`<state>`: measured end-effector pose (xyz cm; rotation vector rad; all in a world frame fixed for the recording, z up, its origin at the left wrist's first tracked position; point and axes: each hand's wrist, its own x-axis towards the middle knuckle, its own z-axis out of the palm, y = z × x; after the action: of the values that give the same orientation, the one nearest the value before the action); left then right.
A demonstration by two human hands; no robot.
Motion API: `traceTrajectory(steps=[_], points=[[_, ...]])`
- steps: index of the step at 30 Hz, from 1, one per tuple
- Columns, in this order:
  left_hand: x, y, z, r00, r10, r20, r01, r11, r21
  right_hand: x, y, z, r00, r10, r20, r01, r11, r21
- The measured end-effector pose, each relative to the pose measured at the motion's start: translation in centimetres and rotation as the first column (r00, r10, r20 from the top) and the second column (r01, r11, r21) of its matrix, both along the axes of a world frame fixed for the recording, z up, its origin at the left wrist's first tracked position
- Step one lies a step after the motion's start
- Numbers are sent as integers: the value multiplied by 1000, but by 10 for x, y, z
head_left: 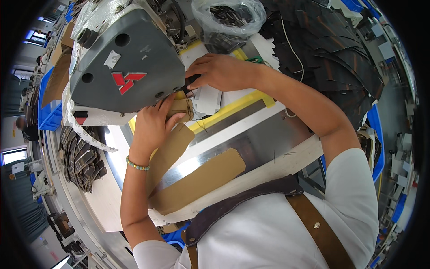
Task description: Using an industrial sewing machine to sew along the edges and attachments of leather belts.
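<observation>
My left hand (151,123) lies beside the front of a grey-covered machine that looks like an industrial sewing machine (134,58). Its thumb and fingers close on a small tan piece (181,107) at the machine's lower edge. From the far side, my right hand (219,71) bends round to the same spot, fingers pinched on a small dark piece (192,83). A white block-like part (208,99) sits just below that hand. The machine's head hides the working point and some fingertips. Loose thread trails near the tan piece.
Long tan strips (201,181) lie on the metal bed toward me. Dark cut pieces (322,58) heap up at the right; a stack of dark strips (80,157) stands left. Behind is a clear plastic bag (230,20). A blue crate (376,139) stands right.
</observation>
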<state>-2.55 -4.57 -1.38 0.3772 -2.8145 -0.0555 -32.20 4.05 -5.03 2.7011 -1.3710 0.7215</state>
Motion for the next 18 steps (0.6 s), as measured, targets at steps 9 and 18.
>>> traceTrajectory(steps=[9,18], points=[[5,-5,2,970,167,178,-190,974,123,7,13,17,991,-93,-92,87,994,-72],[6,6,7,999,29,40,-29,1000,7,9,28,18,991,-133,-27,130,987,-98]])
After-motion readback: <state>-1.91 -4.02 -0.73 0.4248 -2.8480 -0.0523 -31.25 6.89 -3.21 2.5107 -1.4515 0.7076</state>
